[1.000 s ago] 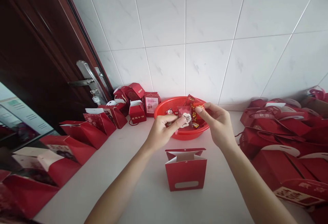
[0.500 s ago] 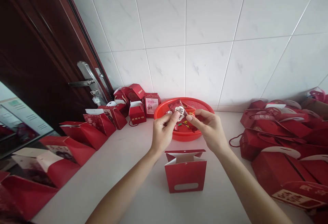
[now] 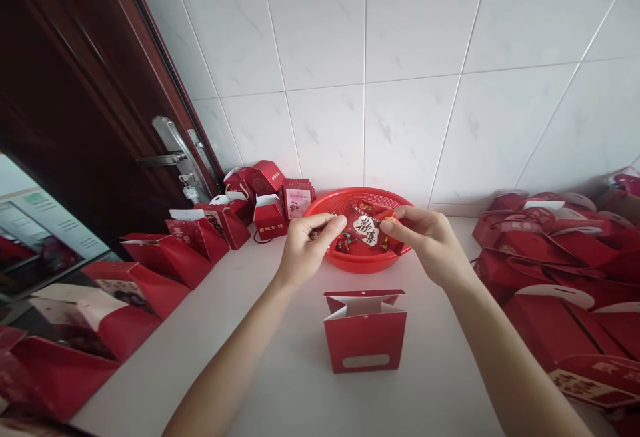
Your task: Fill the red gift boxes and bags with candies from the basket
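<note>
A red plastic basket (image 3: pixel 353 264) holding wrapped candies stands against the wall. Over it, my right hand (image 3: pixel 427 240) pinches red candy wrapping between thumb and fingers. A larger red candy packet (image 3: pixel 367 227) with a white heart and dark characters lies at that thumb. My left hand (image 3: pixel 307 247) is closed in a pinch over the basket's left side; bits of wrapper show around its fingers, but what it holds is hidden. Nearer to me, below both hands, a red paper gift box (image 3: pixel 367 340) stands upright with its top open.
Red gift boxes (image 3: pixel 167 257) stand in a row along the left of the white table (image 3: pixel 280 370). More red boxes (image 3: pixel 555 330) are heaped on the right. Behind is a tiled wall (image 3: pixel 410 124); a dark door (image 3: pixel 90 70) with a metal handle is at the left.
My hands have moved apart, the left one leftward and the right one rightward. The heart-marked packet, earlier under my left thumb, now shows more fully beside my right thumb.
</note>
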`<state>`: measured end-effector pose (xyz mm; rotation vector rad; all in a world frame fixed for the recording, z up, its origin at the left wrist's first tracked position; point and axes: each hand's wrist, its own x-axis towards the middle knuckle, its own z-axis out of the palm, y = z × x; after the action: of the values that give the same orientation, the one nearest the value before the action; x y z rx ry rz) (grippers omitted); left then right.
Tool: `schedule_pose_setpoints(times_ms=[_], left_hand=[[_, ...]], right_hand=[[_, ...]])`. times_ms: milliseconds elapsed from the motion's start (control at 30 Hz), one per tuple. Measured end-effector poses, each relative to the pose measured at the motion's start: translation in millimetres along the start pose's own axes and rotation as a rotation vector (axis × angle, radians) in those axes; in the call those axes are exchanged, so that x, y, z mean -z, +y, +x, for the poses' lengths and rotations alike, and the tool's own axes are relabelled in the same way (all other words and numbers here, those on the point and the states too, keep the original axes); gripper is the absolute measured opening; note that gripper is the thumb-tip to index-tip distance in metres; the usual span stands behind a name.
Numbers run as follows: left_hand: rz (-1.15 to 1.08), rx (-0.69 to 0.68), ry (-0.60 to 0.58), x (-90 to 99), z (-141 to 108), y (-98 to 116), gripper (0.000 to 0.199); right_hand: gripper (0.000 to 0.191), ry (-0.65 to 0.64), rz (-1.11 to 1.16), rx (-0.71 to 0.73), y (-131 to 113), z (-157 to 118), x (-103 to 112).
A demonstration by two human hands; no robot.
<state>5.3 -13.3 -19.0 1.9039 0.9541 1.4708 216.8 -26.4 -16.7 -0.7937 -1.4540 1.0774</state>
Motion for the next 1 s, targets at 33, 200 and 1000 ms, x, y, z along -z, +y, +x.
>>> schedule_pose_setpoints(times_ms=[33,200,1000], left_hand=[[0.009,-0.001,-0.013,0.2,-0.5,1.7,0.043],[0.001,0.007,-0.038,-3.5,-2.7,7.4,0.045],[0.026,0.052,-0.089,-4.4,-5.2,11.8,0.037]], right_hand=[[0.029,0.004,0.014,0.002,-0.2,0.1,0.8],[0.029,-0.001,0.049,0.006,-0.9,0.1,1.8],[0.031,0.010,0.068,0.011,-1.3,-0.9,5.7]])
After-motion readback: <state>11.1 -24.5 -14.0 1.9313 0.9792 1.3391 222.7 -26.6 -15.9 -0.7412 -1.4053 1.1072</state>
